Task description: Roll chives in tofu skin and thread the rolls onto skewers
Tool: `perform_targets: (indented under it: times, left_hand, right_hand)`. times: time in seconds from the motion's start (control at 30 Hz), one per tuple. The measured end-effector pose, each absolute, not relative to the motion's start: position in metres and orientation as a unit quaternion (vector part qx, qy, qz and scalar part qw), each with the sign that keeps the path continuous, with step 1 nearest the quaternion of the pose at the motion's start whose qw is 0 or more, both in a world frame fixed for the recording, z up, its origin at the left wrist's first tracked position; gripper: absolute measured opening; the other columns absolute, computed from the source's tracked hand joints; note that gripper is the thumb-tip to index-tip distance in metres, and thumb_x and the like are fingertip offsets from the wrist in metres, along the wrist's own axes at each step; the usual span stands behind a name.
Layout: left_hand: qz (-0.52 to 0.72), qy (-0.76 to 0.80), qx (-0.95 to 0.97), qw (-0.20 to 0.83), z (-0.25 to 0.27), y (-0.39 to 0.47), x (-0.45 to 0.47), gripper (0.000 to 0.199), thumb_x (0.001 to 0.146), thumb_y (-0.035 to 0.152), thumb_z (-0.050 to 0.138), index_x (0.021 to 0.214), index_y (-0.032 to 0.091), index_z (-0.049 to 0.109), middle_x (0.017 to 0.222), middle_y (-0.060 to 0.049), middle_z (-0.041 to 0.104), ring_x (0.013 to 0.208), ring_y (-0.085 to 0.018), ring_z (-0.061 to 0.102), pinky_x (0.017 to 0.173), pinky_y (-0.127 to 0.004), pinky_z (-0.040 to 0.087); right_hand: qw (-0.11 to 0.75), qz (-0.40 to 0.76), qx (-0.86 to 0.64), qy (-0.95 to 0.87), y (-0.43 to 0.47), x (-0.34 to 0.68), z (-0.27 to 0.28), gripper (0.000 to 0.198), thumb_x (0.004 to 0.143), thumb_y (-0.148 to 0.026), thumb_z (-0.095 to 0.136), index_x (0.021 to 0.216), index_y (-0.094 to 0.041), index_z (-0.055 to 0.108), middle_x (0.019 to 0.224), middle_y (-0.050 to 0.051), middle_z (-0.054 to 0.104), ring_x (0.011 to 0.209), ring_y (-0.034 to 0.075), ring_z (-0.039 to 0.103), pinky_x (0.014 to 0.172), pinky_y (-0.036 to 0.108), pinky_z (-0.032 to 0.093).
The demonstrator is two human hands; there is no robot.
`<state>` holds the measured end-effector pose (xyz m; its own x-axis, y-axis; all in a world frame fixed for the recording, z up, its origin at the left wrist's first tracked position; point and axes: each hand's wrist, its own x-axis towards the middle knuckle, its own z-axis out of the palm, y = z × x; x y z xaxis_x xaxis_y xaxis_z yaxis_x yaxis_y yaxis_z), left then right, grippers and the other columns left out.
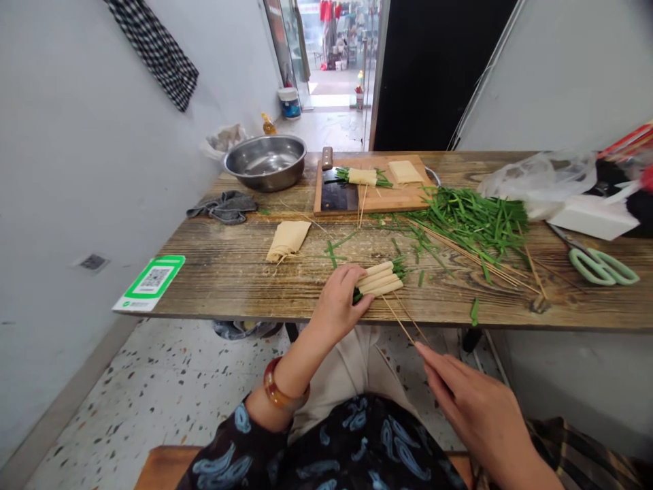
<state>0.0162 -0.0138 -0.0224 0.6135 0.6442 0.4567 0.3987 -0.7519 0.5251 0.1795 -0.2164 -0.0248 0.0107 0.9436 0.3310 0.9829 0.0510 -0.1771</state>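
Observation:
My left hand is closed on the left end of several pale tofu-skin rolls, which lie side by side near the table's front edge. Green chives stick out of the rolls' ends. Two thin bamboo skewers run from the rolls down to my right hand, whose fingers pinch their lower ends. A folded stack of tofu skin rests on the table to the left. A finished-looking skewered bundle of rolls lies on the cutting board.
Cut chives are heaped at the right beside loose skewers. Green-handled scissors, a plastic bag, a steel basin, a grey cloth and a cleaver also occupy the wooden table.

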Motion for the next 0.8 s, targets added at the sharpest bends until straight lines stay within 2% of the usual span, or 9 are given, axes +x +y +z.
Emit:
perform_targets:
  times: [0.13, 0.37, 0.47, 0.6, 0.8]
  left_hand:
    - [0.334, 0.306, 0.874, 0.179, -0.021, -0.014, 0.016, 0.041, 0.074, 0.017, 0.068, 0.112, 0.018, 0.052, 0.114, -0.011, 0.060, 0.110, -0.024, 0.054, 0.096, -0.043, 0.046]
    - [0.333, 0.313, 0.874, 0.167, -0.016, -0.016, 0.016, 0.025, 0.075, 0.021, 0.070, 0.097, 0.019, 0.059, 0.109, -0.009, 0.065, 0.101, -0.024, 0.059, 0.090, -0.045, 0.048]
    - [0.332, 0.318, 0.872, 0.168, -0.016, -0.016, 0.016, 0.027, 0.076, 0.019, 0.068, 0.102, 0.019, 0.058, 0.111, -0.009, 0.064, 0.103, -0.024, 0.058, 0.090, -0.043, 0.049]
    - [0.328, 0.319, 0.874, 0.166, -0.019, -0.017, 0.015, 0.037, 0.079, 0.020, 0.065, 0.114, 0.019, 0.054, 0.114, -0.011, 0.061, 0.105, -0.023, 0.057, 0.090, -0.042, 0.050]
    - [0.320, 0.339, 0.872, 0.147, -0.017, -0.021, 0.015, 0.036, 0.080, 0.021, 0.063, 0.114, 0.019, 0.053, 0.111, -0.011, 0.059, 0.104, -0.025, 0.055, 0.089, -0.042, 0.050]
  right_hand:
    - [0.188, -0.062, -0.666, -0.719, -0.212, 0.184, -0.022, 0.034, 0.094, -0.023, 0.040, 0.118, -0.020, 0.063, 0.087, 0.002, 0.074, 0.059, 0.012, 0.068, 0.054, 0.022, 0.051]
    - [0.226, -0.092, -0.646, -0.724, -0.201, 0.190, -0.019, 0.034, 0.097, -0.025, 0.035, 0.107, -0.019, 0.067, 0.082, 0.001, 0.075, 0.056, 0.011, 0.068, 0.053, 0.020, 0.052]
    - [0.228, -0.092, -0.638, -0.729, -0.199, 0.193, -0.020, 0.034, 0.097, -0.023, 0.035, 0.105, -0.018, 0.069, 0.082, 0.001, 0.075, 0.055, 0.010, 0.068, 0.055, 0.018, 0.054]
    - [0.197, -0.084, -0.625, -0.751, -0.201, 0.198, -0.026, 0.032, 0.096, -0.022, 0.039, 0.107, -0.017, 0.069, 0.085, 0.002, 0.075, 0.062, 0.010, 0.070, 0.061, 0.017, 0.056]
    - [0.176, -0.071, -0.616, -0.765, -0.205, 0.200, -0.031, 0.030, 0.094, -0.021, 0.044, 0.111, -0.018, 0.069, 0.088, 0.003, 0.075, 0.067, 0.011, 0.071, 0.064, 0.016, 0.055]
